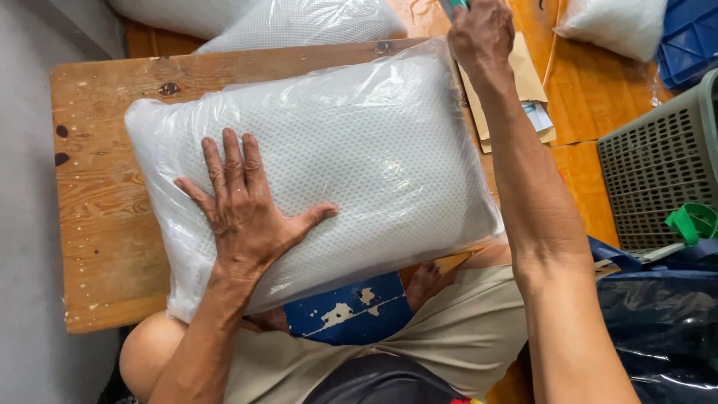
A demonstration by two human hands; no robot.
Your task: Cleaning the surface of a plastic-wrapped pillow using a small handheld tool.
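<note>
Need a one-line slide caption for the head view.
Left hand flat on a plastic-bagged white pillow on a wooden table; right hand grips something at its far edge.

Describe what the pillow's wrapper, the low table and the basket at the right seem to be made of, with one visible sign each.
Wrapper: thin clear plastic film, glossy, wrinkled with glare.
Low table: bare, worn wood with grain and dark knots.
Basket: likely moulded plastic, matt grey-green, with a regular grid of holes.

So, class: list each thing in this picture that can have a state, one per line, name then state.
Bagged pillow: lying flat on the wooden table, wrapped in clear plastic.
Left hand: open, palm pressed flat on the pillow.
Right hand: closed around a teal object beyond the pillow's far edge.
Grey basket: upright.
</note>
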